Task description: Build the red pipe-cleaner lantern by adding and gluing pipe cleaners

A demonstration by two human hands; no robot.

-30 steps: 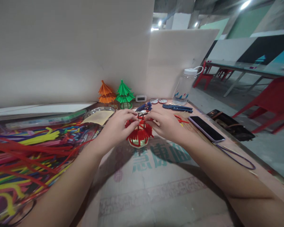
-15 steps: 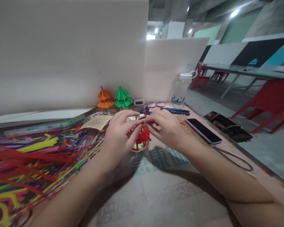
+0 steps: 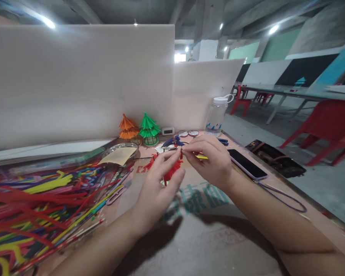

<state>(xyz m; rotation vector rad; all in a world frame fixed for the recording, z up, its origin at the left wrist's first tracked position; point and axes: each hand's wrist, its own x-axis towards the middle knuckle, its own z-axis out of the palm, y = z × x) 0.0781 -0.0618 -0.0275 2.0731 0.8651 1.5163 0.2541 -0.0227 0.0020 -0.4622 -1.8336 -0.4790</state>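
Note:
A red fringed craft piece point(image 3: 168, 174) stands on the table, partly hidden behind my left hand point(image 3: 161, 184). That hand is in front of it, thumb apart from the fingers, fingertips close to those of my right hand. My right hand point(image 3: 211, 159) is pinched just above and to the right of the red piece; a tiny dark red bit shows at its fingertips, too small to name. Behind stand an orange tiered tree point(image 3: 128, 127) and a green tiered tree point(image 3: 148, 126). A blue tool, perhaps a glue gun point(image 3: 172, 142), lies beyond my hands.
Colourful pipe cleaners point(image 3: 31, 199) cover the left side. A round dish point(image 3: 135, 147) bears a yellowish paper point(image 3: 117, 155). On the right are a phone point(image 3: 248, 165) with a cord and, at the back, a water bottle point(image 3: 215, 117). White panels point(image 3: 80, 84) stand behind.
The view has tilted up. My left hand has come lower and in front of the red piece, its thumb farther from the fingers. My right hand has shifted right, showing a yellow stick behind it.

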